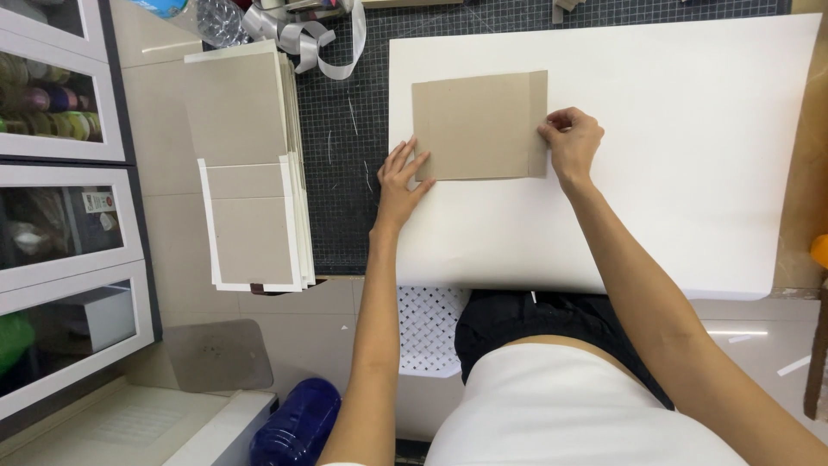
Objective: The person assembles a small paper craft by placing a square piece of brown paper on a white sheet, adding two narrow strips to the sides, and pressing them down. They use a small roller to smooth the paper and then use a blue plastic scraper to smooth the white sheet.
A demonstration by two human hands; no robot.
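A large white sheet (690, 173) covers the counter's right part. Near its top-left corner lies a brown cardboard piece (479, 125), between the hands: left hand (401, 177) flat, fingers spread on its lower-left corner; right hand (571, 138) pinching its right edge.

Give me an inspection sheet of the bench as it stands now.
Surface: dark gridded cutting mat, mostly covered by a large white sheet.
Job's things: brown card lying flat on the white sheet.
Clutter: stack of card-and-paper panels left of the mat; silver ribbon at the top edge.
Hands: left hand flat, fingertips on the card's lower left corner; right hand pinching its right edge.
Cables: nothing seen.
Surroundings: glass-front cabinet at left, blue bottle and white perforated stool below the bench.
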